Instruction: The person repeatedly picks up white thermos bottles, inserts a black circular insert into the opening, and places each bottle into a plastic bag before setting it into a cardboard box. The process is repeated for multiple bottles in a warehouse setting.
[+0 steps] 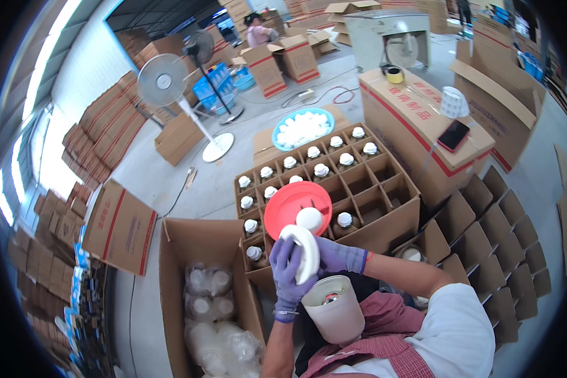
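Observation:
Both of my hands wear purple gloves. My left hand (286, 271) grips a white ring-shaped plastic part (307, 255), its fingers on the near-left side. My right hand (338, 256) is at the right side of the same part, its fingertips partly hidden behind it. Just below, a whitish cylindrical vessel (335, 312) stands tilted at my lap, its open top showing something shiny inside. Beyond my hands, a red plastic basin (288, 208) rests on a divided carton (382, 227). In the basin lies a round white cap (309, 219).
White-capped bottles (321, 171) fill several carton cells. An open carton (172, 264) at left holds plastic-wrapped items. Behind stands a blue basin (331, 124) of white pieces. Cardboard dividers (482, 241) and a closed carton (401, 113) bearing a phone (453, 135) are right. Another person (259, 33) works farther back.

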Motion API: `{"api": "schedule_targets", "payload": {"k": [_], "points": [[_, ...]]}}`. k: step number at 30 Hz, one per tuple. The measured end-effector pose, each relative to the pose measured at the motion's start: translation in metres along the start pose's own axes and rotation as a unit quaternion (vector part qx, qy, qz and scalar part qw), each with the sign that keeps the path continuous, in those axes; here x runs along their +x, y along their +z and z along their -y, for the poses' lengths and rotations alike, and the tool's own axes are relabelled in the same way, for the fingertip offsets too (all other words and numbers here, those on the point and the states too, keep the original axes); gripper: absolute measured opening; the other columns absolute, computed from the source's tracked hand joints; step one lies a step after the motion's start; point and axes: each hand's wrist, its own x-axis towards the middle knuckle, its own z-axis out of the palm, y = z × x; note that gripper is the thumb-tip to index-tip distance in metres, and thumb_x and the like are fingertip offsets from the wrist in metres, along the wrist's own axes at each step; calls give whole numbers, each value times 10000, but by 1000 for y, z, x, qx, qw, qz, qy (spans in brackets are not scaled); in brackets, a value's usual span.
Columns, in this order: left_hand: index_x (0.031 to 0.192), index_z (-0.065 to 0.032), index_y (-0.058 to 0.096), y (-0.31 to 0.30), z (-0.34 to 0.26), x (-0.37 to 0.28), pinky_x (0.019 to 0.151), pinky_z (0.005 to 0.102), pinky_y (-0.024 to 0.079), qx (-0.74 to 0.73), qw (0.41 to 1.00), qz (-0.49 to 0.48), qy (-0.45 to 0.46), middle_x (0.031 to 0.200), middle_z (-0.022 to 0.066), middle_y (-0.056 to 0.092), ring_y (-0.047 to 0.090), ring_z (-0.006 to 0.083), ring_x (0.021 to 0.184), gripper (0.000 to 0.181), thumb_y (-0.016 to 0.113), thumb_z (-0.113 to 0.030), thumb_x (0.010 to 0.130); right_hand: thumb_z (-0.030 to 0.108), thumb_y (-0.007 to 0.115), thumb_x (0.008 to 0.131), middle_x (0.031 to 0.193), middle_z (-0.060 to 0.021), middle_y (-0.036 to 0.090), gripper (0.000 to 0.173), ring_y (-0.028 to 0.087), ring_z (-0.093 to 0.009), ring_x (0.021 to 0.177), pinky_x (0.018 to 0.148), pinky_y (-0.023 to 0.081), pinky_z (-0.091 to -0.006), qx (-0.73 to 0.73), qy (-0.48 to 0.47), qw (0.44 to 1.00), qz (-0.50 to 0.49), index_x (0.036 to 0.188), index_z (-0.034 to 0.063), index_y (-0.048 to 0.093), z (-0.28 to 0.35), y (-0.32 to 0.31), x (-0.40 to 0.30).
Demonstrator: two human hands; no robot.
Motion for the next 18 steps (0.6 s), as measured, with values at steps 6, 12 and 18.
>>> {"api": "schedule_targets", "payload": {"k": [6,12,18], "points": [[1202,9,676,-33,-12,-30,1093,466,406,-222,958,124,-129,1326,209,600,531,374,1272,571,682,-154,655,462,442,1023,743,-25,636,408,566,-133,523,452,449,-280,-156,140,963,170,921,121,641,-32,-66,-9],[1296,-26,638,-17,-13,-51,1094,394,398,-274,883,311,-218,1366,180,585,548,327,1261,544,632,-193,778,308,549,1013,1050,-89,686,365,652,-162,907,813,537,-308,-407,-107,887,-191,1233,28,632,-30,-117,-48],[1290,-36,641,-25,-8,-34,1113,431,356,-281,872,388,-104,1390,158,558,481,354,1307,568,720,-287,787,239,490,996,1256,-188,611,357,610,-344,1115,972,494,-411,-714,-304,629,47,1284,49,580,-82,-82,-27]]}}
